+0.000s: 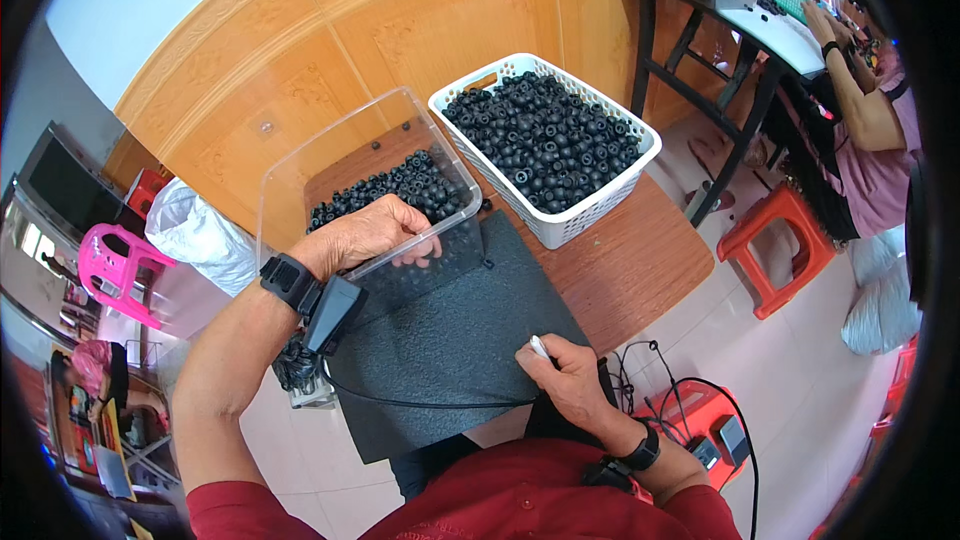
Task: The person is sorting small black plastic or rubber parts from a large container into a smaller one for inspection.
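My left hand [375, 233] reaches over the clear plastic bin [365, 285], its fingers curled in at the near right corner. Whatever those fingers hold, if anything, is hidden. Inside the bin lie many small black round parts with holes [400, 183]. My right hand [568, 377] is closed around a slim white pen-like tool [539, 346] above the dark textured mat [470, 325]; only the tool's white end shows. One small black part [487, 263] sits on the mat beside the bin.
A white perforated basket [590, 215] heaped with similar black parts stands on the brown wooden table [640, 270]. A black cable [430, 403] crosses the mat from my left wrist. Orange stool [775, 250] and red stool with cables [700, 425] stand right. Another person's arm [860, 105] works at a far table.
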Tool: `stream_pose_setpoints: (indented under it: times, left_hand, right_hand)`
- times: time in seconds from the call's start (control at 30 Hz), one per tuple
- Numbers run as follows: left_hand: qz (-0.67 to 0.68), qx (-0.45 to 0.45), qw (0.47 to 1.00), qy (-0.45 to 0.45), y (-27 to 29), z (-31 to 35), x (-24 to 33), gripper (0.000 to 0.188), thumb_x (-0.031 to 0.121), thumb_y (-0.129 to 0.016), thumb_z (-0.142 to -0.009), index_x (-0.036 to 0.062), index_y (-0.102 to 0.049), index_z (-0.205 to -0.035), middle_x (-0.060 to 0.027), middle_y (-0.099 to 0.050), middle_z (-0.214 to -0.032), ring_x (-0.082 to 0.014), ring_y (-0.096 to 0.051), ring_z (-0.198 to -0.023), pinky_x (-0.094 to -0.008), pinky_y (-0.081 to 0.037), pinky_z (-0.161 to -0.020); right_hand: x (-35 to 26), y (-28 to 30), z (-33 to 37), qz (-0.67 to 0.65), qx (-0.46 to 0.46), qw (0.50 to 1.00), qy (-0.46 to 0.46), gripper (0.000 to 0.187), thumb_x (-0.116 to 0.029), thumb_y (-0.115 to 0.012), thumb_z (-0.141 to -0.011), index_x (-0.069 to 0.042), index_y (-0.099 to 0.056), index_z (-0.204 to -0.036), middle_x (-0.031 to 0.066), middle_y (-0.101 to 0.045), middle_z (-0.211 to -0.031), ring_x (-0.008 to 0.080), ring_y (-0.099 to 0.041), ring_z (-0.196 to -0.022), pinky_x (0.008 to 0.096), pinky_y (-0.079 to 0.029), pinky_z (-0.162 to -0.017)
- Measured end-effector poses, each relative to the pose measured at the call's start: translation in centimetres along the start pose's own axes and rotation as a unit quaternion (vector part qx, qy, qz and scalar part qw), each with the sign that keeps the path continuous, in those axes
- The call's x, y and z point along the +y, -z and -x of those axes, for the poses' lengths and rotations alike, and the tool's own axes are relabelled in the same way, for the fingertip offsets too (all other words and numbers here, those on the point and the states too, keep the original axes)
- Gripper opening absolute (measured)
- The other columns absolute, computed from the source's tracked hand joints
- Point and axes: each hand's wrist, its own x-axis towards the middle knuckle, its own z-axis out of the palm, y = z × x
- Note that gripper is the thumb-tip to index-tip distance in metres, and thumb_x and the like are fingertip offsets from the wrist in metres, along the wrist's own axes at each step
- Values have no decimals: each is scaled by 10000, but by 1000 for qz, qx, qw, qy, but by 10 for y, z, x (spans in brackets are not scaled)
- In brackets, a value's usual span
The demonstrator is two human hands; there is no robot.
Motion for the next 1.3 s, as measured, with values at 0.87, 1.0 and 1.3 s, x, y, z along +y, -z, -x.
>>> stream_pose_setpoints:
  times: [0.87, 1.0, 1.3]
  left_hand:
    - [494, 142, 824, -239, -149, 79, -32, 306, 172, -686, -814, -61, -597, -992, -113, -632, -823, -155, -598, -711, -270, -484, -672]
    - [515, 169, 808, -230, -165, 80, -32, 301, 161, -674, -824, -69, -599, -1004, -114, -634, -830, -152, -600, -711, -270, -484, -668]
    - [519, 184, 804, -224, -174, 84, -36, 281, 142, -655, -837, -70, -595, -1012, -110, -636, -856, -149, -594, -728, -271, -480, -671]
  right_hand:
    - [-49, -21, 5, 75, -20, 986, 149, 229, -195, -527, -943, 18, -596, -990, 18, -541, -704, 70, -476, -602, 234, -402, -550]
    - [-50, -32, 1, 110, -8, 971, 210, 175, -170, -580, -903, 3, -599, -925, 100, -579, -704, 174, -560, -571, 279, -423, -512]
    - [-47, -40, -1, 206, 30, 935, 288, 141, -161, -629, -854, -30, -591, -823, 88, -603, -697, 238, -597, -575, 326, -442, -490]
